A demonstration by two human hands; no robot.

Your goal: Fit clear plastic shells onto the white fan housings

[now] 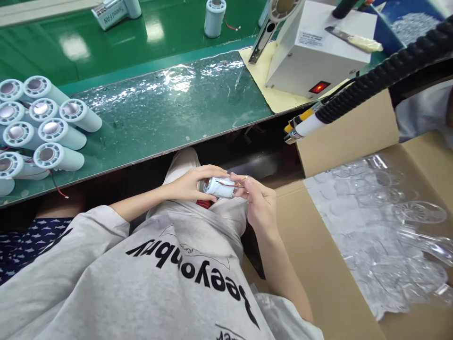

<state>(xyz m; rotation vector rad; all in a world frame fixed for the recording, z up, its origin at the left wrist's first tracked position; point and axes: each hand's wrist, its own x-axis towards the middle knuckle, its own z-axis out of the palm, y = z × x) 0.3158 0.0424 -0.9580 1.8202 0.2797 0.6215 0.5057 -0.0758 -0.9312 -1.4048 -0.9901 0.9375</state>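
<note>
Nearest the camera, a grey printed T-shirt (148, 278) fills the lower frame, and both forearms reach forward from it over the lap. The left hand (193, 183) comes in from nine o'clock with its wrist bent; its grip is closed around the near end of a small pale-blue plastic cylinder (220, 187), fingers curled over the top and thumb beneath. The right hand (260, 202) rises from five o'clock, its grip pressed together at the cylinder's far end, fingertips pinching thin red wires (233, 184) that run along the body. The cylinder lies sideways, held between both hands above the thighs, just below the bench's front edge.

At three o'clock from the hands stands an open brown cardboard box (318, 264) filled with clear plastic parts (385, 236). Above it a black ribbed hose (382, 75) slants down from one o'clock and ends in a white and yellow nozzle (300, 127).

Farther out runs the green bench (170, 108), covered with glossy, wrinkled clear film. At ten o'clock a stack of matching pale-blue cylinders (46, 127) lies on its side, their silver-centred ends facing the camera. At one o'clock a white metal box with a lit red switch (314, 56) rests on a yellowish sheet (262, 71). Beyond, on a darker green strip at twelve o'clock, another pale-blue cylinder (214, 18) stands upright.
</note>
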